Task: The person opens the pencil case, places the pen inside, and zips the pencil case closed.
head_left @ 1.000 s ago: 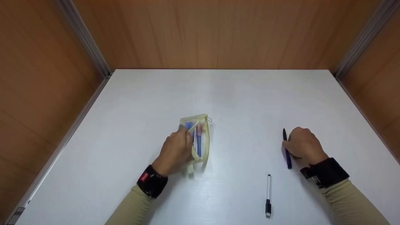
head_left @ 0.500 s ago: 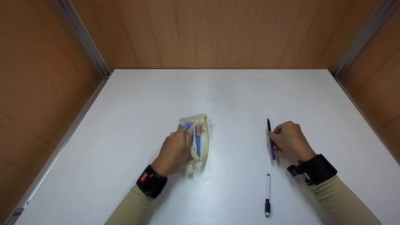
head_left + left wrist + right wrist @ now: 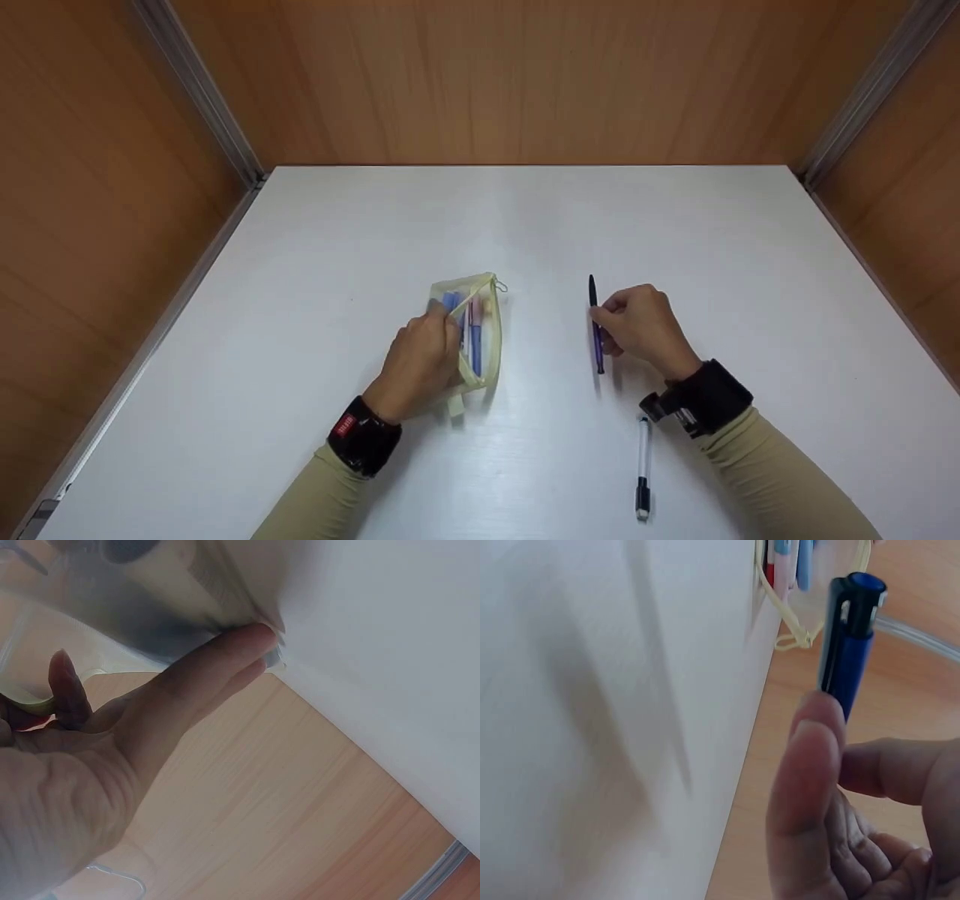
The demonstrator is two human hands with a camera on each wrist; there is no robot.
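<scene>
Right hand (image 3: 641,330) pinches blue pen (image 3: 596,337) just right of pencil pouch (image 3: 480,330); left hand (image 3: 424,360) grips pouch's mouth open. Thin fingertip hold, pen could slip or snag the pouch's rim.

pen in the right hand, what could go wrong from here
1. The right hand pinches the pen with fingertips only; it might slip out and drop onto the table.
2. The pouch mouth, held open by the left hand, looks narrow and already holds pens, so the tip may snag its edge.
</scene>
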